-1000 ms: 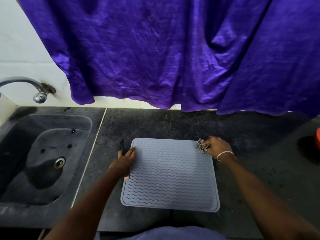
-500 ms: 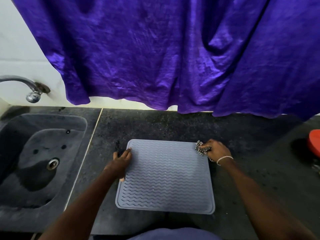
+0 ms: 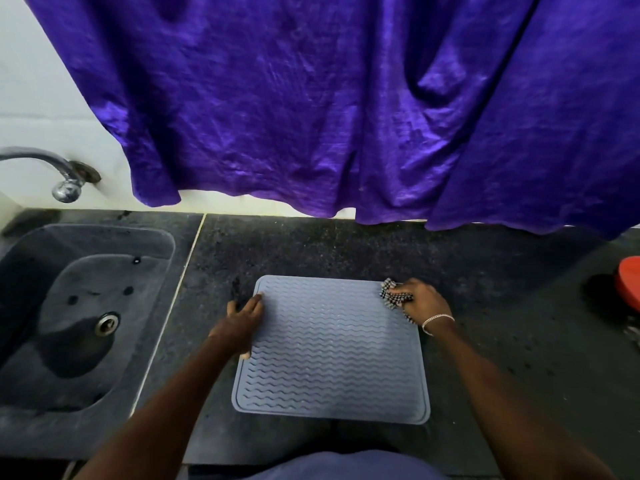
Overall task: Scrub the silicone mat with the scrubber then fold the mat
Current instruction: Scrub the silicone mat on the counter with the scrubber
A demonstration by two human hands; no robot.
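We see the grey wavy-ribbed square silicone mat (image 3: 332, 351) flat on the dark speckled stone tabletop (image 3: 346, 247), right of the sink (image 3: 83, 317). Left hand (image 3: 239, 323) presses its left edge, fingers straight. Right hand (image 3: 420, 299) grips the beaded metal scrubber (image 3: 391, 294) at the far-right corner.

Right hand (image 3: 420, 299) presses scrubber (image 3: 393, 295) onto mat (image 3: 332, 355) corner.
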